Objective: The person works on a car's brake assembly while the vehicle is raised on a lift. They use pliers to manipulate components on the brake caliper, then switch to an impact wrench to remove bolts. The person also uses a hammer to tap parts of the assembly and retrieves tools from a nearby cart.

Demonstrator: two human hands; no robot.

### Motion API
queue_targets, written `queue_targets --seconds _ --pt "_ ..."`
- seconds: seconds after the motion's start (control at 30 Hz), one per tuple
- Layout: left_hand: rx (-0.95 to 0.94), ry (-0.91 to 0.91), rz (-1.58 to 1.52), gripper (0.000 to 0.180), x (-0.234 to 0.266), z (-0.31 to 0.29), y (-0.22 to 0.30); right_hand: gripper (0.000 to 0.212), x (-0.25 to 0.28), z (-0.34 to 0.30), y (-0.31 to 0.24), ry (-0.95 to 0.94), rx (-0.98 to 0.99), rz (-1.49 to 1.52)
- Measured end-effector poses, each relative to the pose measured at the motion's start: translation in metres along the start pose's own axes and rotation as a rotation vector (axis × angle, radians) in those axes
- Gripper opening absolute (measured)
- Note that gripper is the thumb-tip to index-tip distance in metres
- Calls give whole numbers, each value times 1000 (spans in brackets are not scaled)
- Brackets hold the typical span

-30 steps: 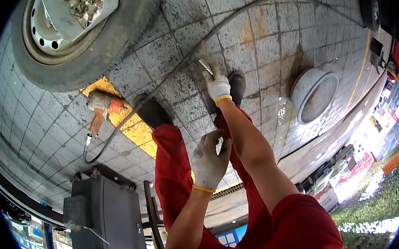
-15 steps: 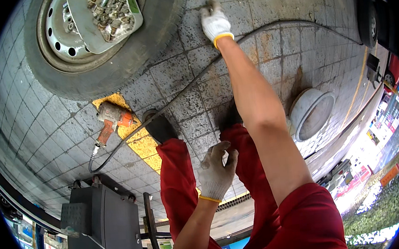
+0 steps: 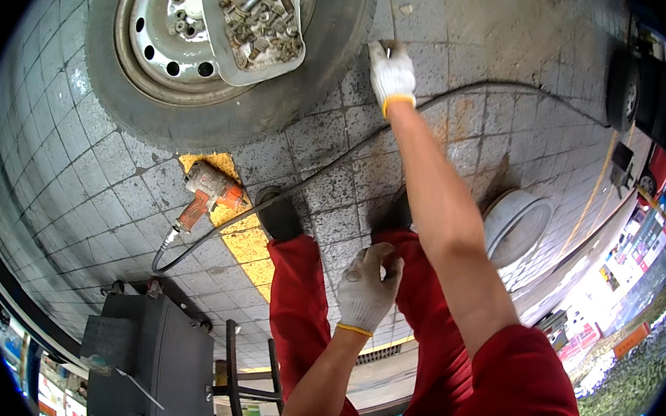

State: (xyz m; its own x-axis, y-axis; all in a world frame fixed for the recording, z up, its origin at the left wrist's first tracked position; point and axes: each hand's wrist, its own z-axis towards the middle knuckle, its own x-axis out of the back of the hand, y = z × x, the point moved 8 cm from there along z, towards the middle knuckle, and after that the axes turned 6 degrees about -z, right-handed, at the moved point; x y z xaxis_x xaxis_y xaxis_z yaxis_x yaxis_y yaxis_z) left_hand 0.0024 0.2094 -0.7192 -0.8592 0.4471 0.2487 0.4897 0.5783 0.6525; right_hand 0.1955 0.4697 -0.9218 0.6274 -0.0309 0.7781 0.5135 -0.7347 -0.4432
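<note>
Evidently, two white-gloved hands are shown above a tiled floor. The right hand is stretched out to the upper middle of the frame, just beside the tyre; its grip is curled nearly closed, and whether anything is held inside cannot be told. The left hand is held at the lower centre, over the red trousers; its grip is narrow, the thumb being bent toward the forefinger around a small gap, and its inside is hidden.

The tyre is seen lying flat in the upper left, mounted on a pale steel wheel pierced by round holes. By a shallow tray set upon it, part of the wheel is covered; bolts and nuts are heaped in the tray. Left of centre, an orange-and-grey impact wrench is laid partly on a yellow strip. To its handle a dark hose is joined, which is looped and then run across the frame to the right. At the lower left, a dark grey cabinet is seen.
</note>
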Motion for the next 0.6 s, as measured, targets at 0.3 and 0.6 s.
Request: queue_targets --seconds 0.3,0.6 --pt "85 41 -29 29 7 -21 -34 72 144 -159 -147 -335 131 239" --pt "387 -123 -877 49 54 -141 -4 57 209 -393 -27 -526 -83 113"
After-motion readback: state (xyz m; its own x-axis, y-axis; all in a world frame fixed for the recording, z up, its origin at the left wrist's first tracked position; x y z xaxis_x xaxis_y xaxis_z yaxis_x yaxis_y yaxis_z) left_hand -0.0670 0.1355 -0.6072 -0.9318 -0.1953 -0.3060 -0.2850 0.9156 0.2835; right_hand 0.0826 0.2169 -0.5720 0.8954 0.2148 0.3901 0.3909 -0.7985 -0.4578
